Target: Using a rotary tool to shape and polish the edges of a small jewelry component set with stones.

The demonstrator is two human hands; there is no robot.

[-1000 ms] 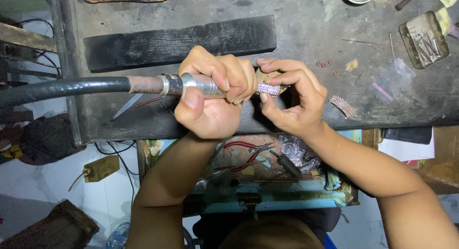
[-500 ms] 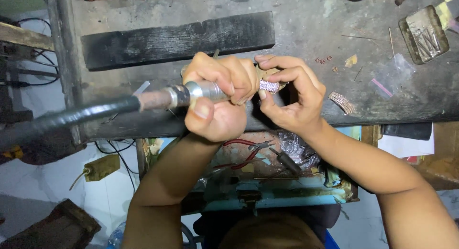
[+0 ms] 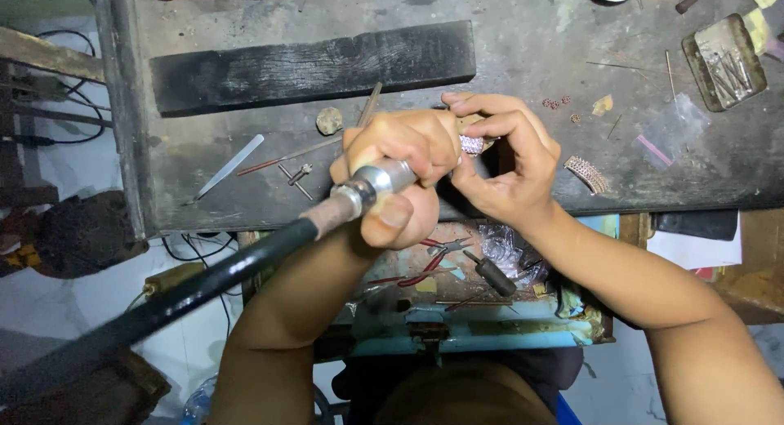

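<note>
My left hand [image 3: 400, 176] has swung the rotary tool [image 3: 371, 188] from level to steeply slanted — fist closed around it. My right hand [image 3: 510, 164] pinches the small studded ring [image 3: 471, 144] at the bench [image 3: 531, 49] edge — tip meets it.

The handpiece [image 3: 377, 186] in the left hand [image 3: 400, 176] is showing bright polished metal, and its hose [image 3: 196, 290] is looking like smooth, glossy black rubber. The small piece [image 3: 471, 144] in the right hand [image 3: 506, 168] is glinting as studded, sparkling metal. The workbench [image 3: 531, 57] is appearing as dark, scuffed, matt wood, and the black block [image 3: 310, 66] on it is looking rough and charred. The tin tray [image 3: 723, 62] is showing dull, tarnished metal.
</note>
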